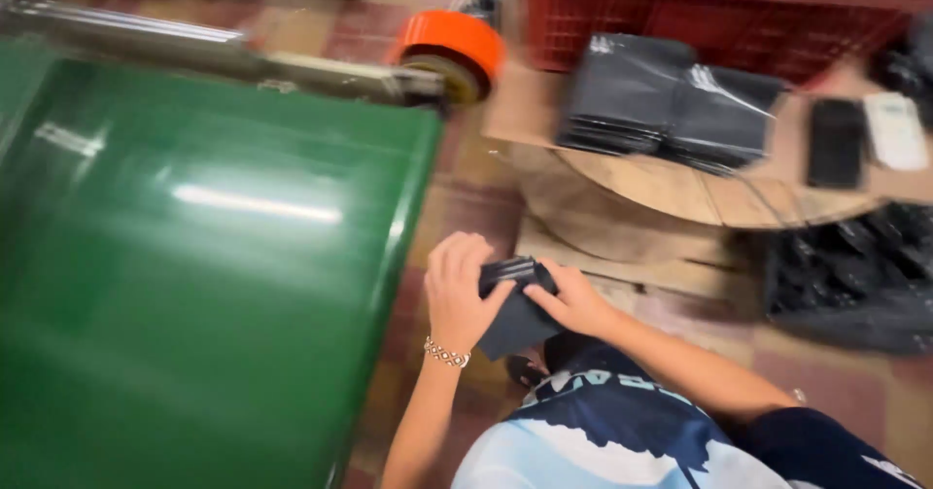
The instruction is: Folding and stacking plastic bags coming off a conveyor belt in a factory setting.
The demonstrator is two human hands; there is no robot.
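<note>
A small bundle of flat black pouches [515, 306] sits between my two hands, low in the middle of the head view. My left hand [455, 293], with a beaded bracelet on its wrist, wraps the bundle's left side. From the right, my right hand [575, 304] pinches its edge with the fingertips. Both hands hover just right of the edge of a wide green belt [194, 275]. My patterned blue and white shirt [603, 431] fills the bottom of the view.
An orange roller [455, 46] on a metal bar sits at the belt's far end. On a round wooden top [671, 192] lie stacks of black pouches [671, 100], a dark phone [836, 143] and a white device [896, 129]. A red crate [719, 13] stands behind, a black crate [855, 275] below right.
</note>
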